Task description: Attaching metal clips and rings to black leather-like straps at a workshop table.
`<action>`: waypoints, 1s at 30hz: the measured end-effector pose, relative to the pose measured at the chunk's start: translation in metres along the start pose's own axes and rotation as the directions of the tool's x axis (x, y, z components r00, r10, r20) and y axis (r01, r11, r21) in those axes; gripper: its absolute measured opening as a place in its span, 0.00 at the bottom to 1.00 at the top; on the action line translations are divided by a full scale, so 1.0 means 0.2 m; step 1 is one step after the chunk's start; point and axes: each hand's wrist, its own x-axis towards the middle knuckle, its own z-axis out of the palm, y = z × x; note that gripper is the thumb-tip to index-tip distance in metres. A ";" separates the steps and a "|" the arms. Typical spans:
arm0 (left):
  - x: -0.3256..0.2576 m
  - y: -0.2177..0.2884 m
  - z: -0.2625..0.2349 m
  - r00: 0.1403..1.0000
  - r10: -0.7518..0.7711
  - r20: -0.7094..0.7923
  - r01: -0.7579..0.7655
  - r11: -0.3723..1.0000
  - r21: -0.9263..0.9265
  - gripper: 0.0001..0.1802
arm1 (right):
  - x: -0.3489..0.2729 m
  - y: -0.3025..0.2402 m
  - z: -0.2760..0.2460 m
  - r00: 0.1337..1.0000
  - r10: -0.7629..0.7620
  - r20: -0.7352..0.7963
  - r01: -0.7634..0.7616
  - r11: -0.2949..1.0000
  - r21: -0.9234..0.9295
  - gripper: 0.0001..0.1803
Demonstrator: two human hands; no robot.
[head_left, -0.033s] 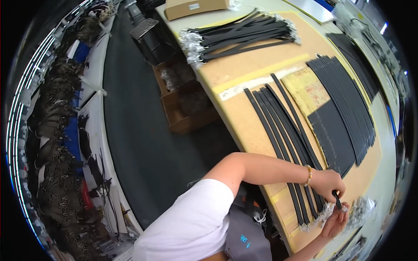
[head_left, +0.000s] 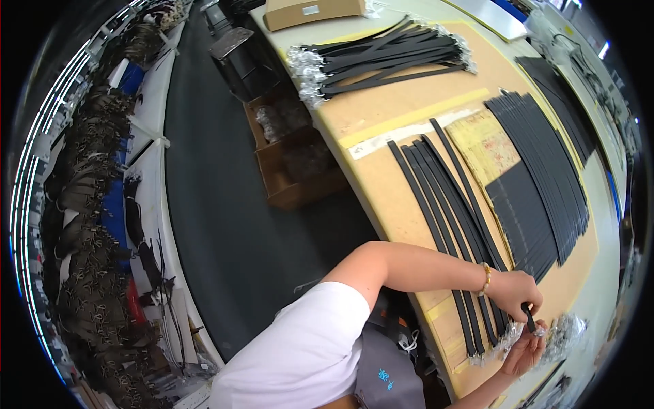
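Observation:
My left hand (head_left: 516,293), with a beaded bracelet at its wrist, is closed around a black strap (head_left: 528,315), whose short end sticks out below the fingers. Just below it, my right hand (head_left: 524,352) pinches that end, where a small shiny piece shows at the fingertips. Several more black straps (head_left: 443,204) lie lengthwise on the table beside my left forearm. Their near ends carry crumpled clear plastic wrapping (head_left: 509,335). Another heap of clear-wrapped pieces (head_left: 567,332) sits to the right of my hands.
Rows of dark strips (head_left: 538,157) lie on the board (head_left: 381,109) at the right, next to a yellowish worn patch (head_left: 480,146). A bundle of black straps (head_left: 392,58) with wrapped ends rests farther off. Cardboard boxes (head_left: 293,194) stand below the table's left edge.
The whole view has shifted slightly. Both hands keep the same hold on the strap.

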 end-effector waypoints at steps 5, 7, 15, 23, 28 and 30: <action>-0.01 0.01 0.00 0.992 0.055 -0.112 -0.060 0.997 -0.041 0.12 | 0.05 0.07 -0.01 0.999 -0.038 -0.031 0.037 0.999 -0.020 0.23; 0.01 0.03 0.00 0.990 0.060 -0.129 -0.066 0.997 -0.043 0.12 | 0.06 0.01 -0.05 0.999 -0.019 0.040 0.018 1.000 0.020 0.23; 0.04 0.04 -0.02 0.973 0.064 -0.221 -0.070 0.997 -0.017 0.14 | 0.09 -0.12 -0.11 0.979 -0.092 -0.181 0.102 0.994 0.047 0.26; 0.04 0.04 -0.04 0.969 0.050 -0.242 -0.058 0.998 -0.026 0.15 | 0.11 0.10 0.16 0.978 -0.171 -0.122 0.152 0.977 -0.148 0.27; 0.06 0.07 -0.05 0.962 0.064 -0.264 -0.085 0.994 -0.071 0.14 | 0.12 0.02 0.16 0.983 -0.177 -0.048 0.169 0.977 -0.130 0.26; 0.05 0.06 -0.04 0.960 0.060 -0.274 -0.085 0.993 -0.078 0.14 | 0.14 0.07 0.19 0.974 -0.226 -0.033 0.215 0.955 -0.205 0.26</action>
